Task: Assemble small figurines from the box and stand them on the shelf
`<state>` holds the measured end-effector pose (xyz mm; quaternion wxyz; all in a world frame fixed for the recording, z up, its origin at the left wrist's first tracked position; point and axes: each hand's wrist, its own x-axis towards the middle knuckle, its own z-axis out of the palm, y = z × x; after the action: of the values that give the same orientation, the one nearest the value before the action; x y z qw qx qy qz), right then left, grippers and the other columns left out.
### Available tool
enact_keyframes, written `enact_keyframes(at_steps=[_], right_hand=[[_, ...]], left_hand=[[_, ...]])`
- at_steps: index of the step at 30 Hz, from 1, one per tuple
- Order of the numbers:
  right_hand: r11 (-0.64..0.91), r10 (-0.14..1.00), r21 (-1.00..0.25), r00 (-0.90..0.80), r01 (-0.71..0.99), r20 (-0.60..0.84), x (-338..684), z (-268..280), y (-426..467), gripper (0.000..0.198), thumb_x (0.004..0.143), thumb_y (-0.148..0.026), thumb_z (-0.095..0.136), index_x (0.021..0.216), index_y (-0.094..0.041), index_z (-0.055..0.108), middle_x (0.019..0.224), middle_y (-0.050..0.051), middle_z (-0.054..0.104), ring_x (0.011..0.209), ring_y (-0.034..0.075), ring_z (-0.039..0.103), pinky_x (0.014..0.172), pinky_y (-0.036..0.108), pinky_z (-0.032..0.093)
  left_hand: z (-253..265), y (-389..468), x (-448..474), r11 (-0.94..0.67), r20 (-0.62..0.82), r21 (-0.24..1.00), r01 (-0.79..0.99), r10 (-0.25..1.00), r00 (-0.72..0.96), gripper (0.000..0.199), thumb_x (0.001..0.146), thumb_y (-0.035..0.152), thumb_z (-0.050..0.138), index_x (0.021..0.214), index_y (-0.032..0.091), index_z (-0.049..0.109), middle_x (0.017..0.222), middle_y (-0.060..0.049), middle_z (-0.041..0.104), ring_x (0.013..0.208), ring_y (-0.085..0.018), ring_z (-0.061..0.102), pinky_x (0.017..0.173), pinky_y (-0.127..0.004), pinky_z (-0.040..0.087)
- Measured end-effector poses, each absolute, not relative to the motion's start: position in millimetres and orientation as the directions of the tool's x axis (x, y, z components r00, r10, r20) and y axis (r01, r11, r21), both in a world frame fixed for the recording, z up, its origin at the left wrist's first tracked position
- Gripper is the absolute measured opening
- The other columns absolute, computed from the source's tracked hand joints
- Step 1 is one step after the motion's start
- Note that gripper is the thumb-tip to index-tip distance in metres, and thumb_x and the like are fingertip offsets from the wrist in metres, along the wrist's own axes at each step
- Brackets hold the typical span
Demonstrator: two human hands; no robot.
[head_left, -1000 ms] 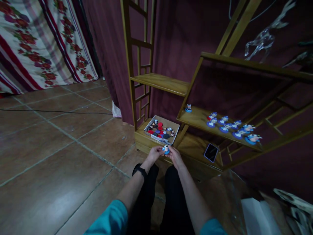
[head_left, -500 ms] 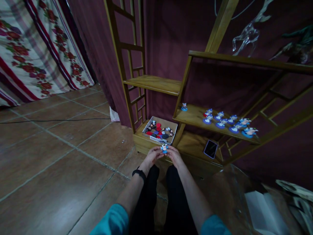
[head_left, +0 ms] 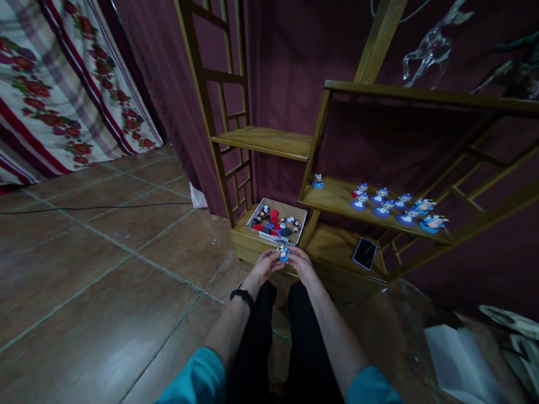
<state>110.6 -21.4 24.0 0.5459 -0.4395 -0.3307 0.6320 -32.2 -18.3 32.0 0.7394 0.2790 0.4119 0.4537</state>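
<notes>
Between my two hands is a small figurine [head_left: 283, 253] on a blue base, held upright just in front of a shallow box. My left hand [head_left: 266, 265], with a dark band on its wrist, grips it from the left with closed fingers. From the other side my right hand [head_left: 300, 262] pinches it too. The cardboard box [head_left: 256, 215] holds several small figurine parts and red, purple and dark discs. Several finished-looking figurines [head_left: 384, 207] on blue or purple bases stand on the shelf to the right, and one lone figurine [head_left: 318, 180] stands at that shelf's left end.
The wooden shelf unit [head_left: 269, 140] rises ahead against a dark red curtain. A phone [head_left: 365, 253] lies on the lower right shelf. Higher up stands a clear deer ornament [head_left: 429, 53]. A white box-like piece [head_left: 461, 359] rests on the floor at right; a black cable [head_left: 96, 208] crosses the tiles.
The figurine has turned slightly between my fingers. Both hands keep hold of it in nearly the same spot, and the view has shifted a little.
</notes>
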Motion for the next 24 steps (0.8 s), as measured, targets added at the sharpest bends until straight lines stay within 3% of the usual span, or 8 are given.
enact_keyframes(at_steps=[15,24], right_hand=[[-0.131,0.991,-0.917,-0.020,-0.376,-0.134,111,13,-16,0.032,0.059,-0.028,0.069,0.090,-0.020,0.064,0.087,0.003,0.067,0.078,0.018,0.062,0.067,0.029,0.049],[-0.116,0.992,-0.929,-0.003,-0.350,-0.123,110,21,-19,0.038,0.055,-0.035,0.072,0.089,-0.020,0.065,0.087,0.003,0.067,0.078,0.019,0.062,0.066,0.030,0.049]], left_hand=[[39,-21,-31,0.480,-0.411,0.778,-0.406,0.877,0.249,0.039,0.066,0.039,0.070,0.092,0.014,0.054,0.087,-0.012,0.067,0.074,-0.021,0.067,0.068,-0.033,0.054],[38,-20,-31,0.478,-0.401,0.791,-0.382,0.876,0.267,0.038,0.066,0.041,0.070,0.088,0.013,0.054,0.087,-0.014,0.067,0.075,-0.023,0.067,0.063,-0.030,0.054]])
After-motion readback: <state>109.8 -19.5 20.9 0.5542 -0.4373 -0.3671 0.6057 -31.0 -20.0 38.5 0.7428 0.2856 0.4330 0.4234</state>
